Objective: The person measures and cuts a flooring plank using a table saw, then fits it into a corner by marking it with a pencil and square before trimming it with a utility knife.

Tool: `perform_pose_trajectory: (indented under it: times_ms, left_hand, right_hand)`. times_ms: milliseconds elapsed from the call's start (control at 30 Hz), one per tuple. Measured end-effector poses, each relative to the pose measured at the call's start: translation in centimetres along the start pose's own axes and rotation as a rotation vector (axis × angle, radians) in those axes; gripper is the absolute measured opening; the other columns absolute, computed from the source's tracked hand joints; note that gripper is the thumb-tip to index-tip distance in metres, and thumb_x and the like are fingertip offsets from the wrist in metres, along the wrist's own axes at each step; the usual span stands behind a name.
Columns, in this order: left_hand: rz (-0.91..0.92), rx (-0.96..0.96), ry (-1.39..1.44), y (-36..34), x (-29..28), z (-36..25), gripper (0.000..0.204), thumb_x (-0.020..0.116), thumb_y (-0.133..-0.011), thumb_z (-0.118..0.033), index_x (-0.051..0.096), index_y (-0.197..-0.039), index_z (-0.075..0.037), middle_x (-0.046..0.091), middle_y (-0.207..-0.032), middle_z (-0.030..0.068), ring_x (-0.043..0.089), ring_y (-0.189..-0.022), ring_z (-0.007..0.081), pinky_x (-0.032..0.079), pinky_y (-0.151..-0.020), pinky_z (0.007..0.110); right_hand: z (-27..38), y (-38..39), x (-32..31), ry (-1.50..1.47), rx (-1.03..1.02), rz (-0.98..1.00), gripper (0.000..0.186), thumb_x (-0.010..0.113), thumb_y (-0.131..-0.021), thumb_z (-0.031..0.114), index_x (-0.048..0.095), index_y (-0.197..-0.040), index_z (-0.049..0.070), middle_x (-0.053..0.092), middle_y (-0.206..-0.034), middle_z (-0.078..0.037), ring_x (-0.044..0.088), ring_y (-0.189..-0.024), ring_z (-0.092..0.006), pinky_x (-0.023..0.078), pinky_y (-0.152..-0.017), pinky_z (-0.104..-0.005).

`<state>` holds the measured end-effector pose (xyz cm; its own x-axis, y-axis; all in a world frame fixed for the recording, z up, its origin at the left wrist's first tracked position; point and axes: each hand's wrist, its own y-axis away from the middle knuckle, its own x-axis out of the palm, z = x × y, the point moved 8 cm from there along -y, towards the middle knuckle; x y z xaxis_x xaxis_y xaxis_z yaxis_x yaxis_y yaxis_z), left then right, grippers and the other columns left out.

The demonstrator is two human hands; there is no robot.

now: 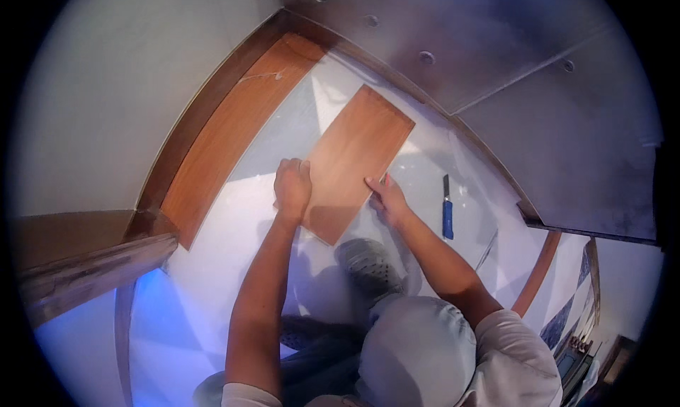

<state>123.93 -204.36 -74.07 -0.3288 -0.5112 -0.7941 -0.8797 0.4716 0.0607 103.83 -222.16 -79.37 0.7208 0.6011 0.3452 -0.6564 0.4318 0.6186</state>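
My left hand (292, 187) grips the left long edge of a rectangular wood-look board (358, 148), fingers curled at the edge. My right hand (386, 198) holds the opposite edge, thumb on top and fingers partly hidden. A small red spot shows beside that hand, too small to make out. The board is over a white and grey floor (265, 145). To its right lies a knife (447, 216) with a blue handle and a dark blade. My patterned shoe (365, 265) is just below the board, between my forearms.
A long wood-look strip (212, 152) lies along the left wall (106, 102) and its dark skirting. Grey panels (538, 145) with round fittings border the upper right. A worn wooden edge (92, 265) crosses the lower left. Another narrow wood strip (538, 265) is at the lower right.
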Motion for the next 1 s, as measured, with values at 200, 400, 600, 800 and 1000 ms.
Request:
perform_pose_trajectory:
  times_ms: [200, 400, 600, 800, 1000]
  left_hand:
    - [-0.116, 0.176, 0.060, -3.3, -3.4, 4.0, 0.038, 0.062, -0.098, -0.014, 0.065, -0.132, 0.003, 0.062, -0.130, 0.0277, 0.057, -0.122, 0.0452, 0.045, -0.108, 0.052]
    - [0.012, 0.210, -0.079, -4.4, -4.9, 8.7, 0.062, 0.072, -0.093, -0.019, 0.054, -0.149, 0.001, 0.048, -0.159, 0.0227, 0.041, -0.150, 0.0425, 0.032, -0.125, 0.049]
    - [0.101, 0.334, -0.186, -5.9, -4.3, 10.2, 0.074, 0.070, -0.098, -0.034, 0.044, -0.157, 0.001, 0.039, -0.166, 0.0225, 0.033, -0.155, 0.0425, 0.022, -0.130, 0.052]
    - [0.099, 0.339, -0.238, -6.1, -2.5, 11.3, 0.086, 0.071, -0.095, -0.044, 0.040, -0.159, 0.003, 0.034, -0.170, 0.0206, 0.029, -0.157, 0.0428, 0.020, -0.130, 0.055]
    - [0.120, 0.299, -0.234, -6.2, -2.2, 11.8, 0.085, 0.077, -0.090, -0.032, 0.040, -0.161, -0.001, 0.034, -0.171, 0.0173, 0.028, -0.159, 0.0398, 0.020, -0.131, 0.052]
  right_hand:
    - [-0.3, -8.5, 3.9, -0.077, -0.056, -0.002, 0.022, 0.079, -0.096, 0.015, 0.061, -0.108, 0.011, 0.050, -0.075, 0.008, 0.038, -0.053, -0.0050, 0.028, -0.043, -0.0244]
    - [1.4, -13.8, 7.5, -0.026, -0.069, -0.093, 0.019, 0.079, -0.096, 0.014, 0.060, -0.102, 0.012, 0.046, -0.069, 0.008, 0.033, -0.047, -0.0056, 0.027, -0.043, -0.0256]
    - [2.7, -15.9, 9.3, 0.022, -0.026, -0.142, 0.017, 0.079, -0.097, 0.016, 0.063, -0.099, 0.011, 0.050, -0.070, 0.006, 0.039, -0.051, -0.0069, 0.031, -0.045, -0.0274]
    - [3.2, -16.9, 9.2, 0.007, -0.072, -0.192, 0.017, 0.078, -0.097, 0.014, 0.062, -0.100, 0.009, 0.052, -0.073, 0.005, 0.041, -0.053, -0.0076, 0.032, -0.047, -0.0274]
    - [2.7, -17.1, 8.7, -0.019, -0.052, -0.174, 0.019, 0.079, -0.096, 0.014, 0.061, -0.100, 0.010, 0.052, -0.073, 0.005, 0.039, -0.053, -0.0061, 0.030, -0.047, -0.0258]
